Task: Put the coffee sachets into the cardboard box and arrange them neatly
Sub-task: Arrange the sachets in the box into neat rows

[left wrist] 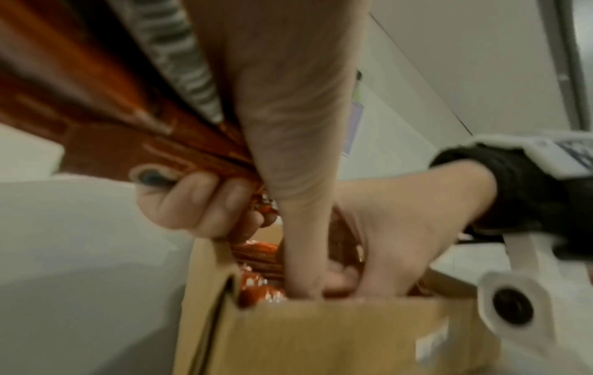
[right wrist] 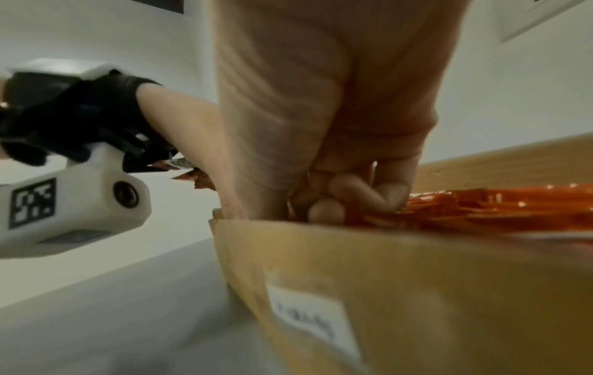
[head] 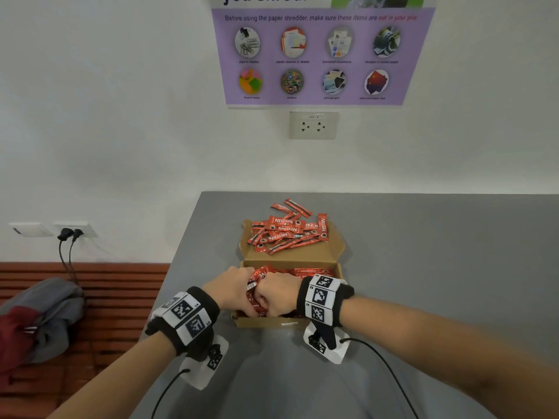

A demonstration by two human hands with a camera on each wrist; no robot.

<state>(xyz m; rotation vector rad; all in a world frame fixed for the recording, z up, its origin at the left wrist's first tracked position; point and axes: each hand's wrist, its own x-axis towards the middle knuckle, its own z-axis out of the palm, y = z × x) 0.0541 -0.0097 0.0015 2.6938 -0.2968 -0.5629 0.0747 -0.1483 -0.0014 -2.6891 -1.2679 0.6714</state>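
An open cardboard box (head: pixel 272 322) stands on the grey table (head: pixel 423 267), with red coffee sachets (head: pixel 314 272) lying inside it. More loose sachets (head: pixel 290 229) are piled on its folded-back lid (head: pixel 290 257) and on the table behind. Both hands meet over the box's front left corner. My left hand (head: pixel 233 287) grips a bundle of sachets (head: pixel 255 284), with its fingers (left wrist: pixel 199 203) curled round the bundle (left wrist: pixel 128 132). My right hand (head: pixel 276 293) closes round the bundle's lower end, its curled fingers (right wrist: pixel 346 198) down inside the box (right wrist: pixel 417 291) among the sachets (right wrist: pixel 481 208).
The table's left edge lies close to the box. Beyond that edge a grey and red bag (head: pixel 45 316) sits on a wooden bench. Two plugs hang from a wall socket (head: pixel 71 232) at the left. A purple poster (head: pixel 323 55) and another socket (head: pixel 313 125) are on the wall ahead.
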